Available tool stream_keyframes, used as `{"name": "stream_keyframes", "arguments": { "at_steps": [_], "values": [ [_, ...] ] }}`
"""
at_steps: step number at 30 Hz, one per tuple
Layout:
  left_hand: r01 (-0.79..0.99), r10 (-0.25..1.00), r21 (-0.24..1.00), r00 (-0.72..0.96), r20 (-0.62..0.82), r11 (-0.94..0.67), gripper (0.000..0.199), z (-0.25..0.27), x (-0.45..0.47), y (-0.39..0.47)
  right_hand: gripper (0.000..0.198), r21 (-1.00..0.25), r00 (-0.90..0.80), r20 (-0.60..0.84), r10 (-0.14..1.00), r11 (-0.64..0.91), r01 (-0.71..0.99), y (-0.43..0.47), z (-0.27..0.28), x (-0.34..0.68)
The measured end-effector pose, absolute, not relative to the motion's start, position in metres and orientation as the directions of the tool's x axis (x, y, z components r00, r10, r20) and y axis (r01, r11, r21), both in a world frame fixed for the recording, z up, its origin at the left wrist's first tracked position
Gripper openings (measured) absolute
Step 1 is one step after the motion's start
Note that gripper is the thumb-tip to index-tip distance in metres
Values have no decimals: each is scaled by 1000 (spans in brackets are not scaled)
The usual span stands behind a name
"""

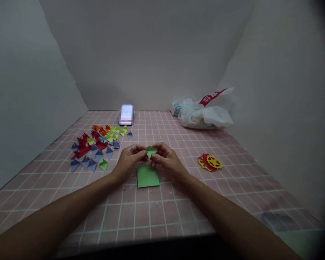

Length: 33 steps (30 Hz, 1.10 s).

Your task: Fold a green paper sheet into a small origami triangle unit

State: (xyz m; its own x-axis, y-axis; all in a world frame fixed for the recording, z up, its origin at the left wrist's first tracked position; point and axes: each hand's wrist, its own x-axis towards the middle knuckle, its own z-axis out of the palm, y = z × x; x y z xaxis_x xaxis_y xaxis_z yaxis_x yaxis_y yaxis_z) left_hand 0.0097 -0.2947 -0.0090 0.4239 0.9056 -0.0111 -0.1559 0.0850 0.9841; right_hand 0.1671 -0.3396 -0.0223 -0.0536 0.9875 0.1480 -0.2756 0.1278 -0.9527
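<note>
A small folded piece of green paper (151,151) is held up between both hands, just beyond a stack of square green paper (148,177) lying on the table. My left hand (131,159) pinches its left side with thumb and fingers. On the other side, my right hand (166,159) grips it with the thumb in front. To the left lie several folded paper pieces in red (83,146), orange, yellow and purple. A single folded green piece (103,164) sits at the near edge of that group.
The table wears a pink checked cloth (178,206). A lit phone (126,114) stands at the back. A white plastic bag (206,113) and a small box (175,108) are at the back right. Red and yellow star-cut discs (209,162) lie to the right. Pale walls enclose the table.
</note>
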Motion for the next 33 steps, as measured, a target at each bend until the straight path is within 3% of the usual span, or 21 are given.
{"name": "stream_keyframes", "arguments": {
  "at_steps": [5, 10, 14, 19, 28, 33],
  "values": [
    [-180, 877, 976, 479, -19, 119, 19, -12, 10, -295, 18, -939, -21, 96, 995, 84, -333, -338, -25, 170],
    [-138, 844, 989, 535, 27, 56, 24, -10, 12, -296, 20, -899, 21, 13, 1000, 21, -437, -338, -22, 172],
    [-83, 865, 996, 496, 72, -36, 21, -10, 12, -297, 20, -889, -2, -4, 1000, -5, -459, -337, -22, 171],
    [-89, 894, 996, 445, 51, -12, 21, -11, 11, -295, 19, -884, -40, 13, 999, -7, -468, -339, -23, 169],
    [-100, 909, 994, 409, 75, -37, 23, -9, 9, -296, 23, -968, -21, 146, 989, 138, -211, -339, -22, 166],
    [-69, 896, 992, 426, 123, -103, 19, -11, 9, -296, 19, -974, 7, 166, 986, 165, -154, -340, -22, 168]
  ]
}}
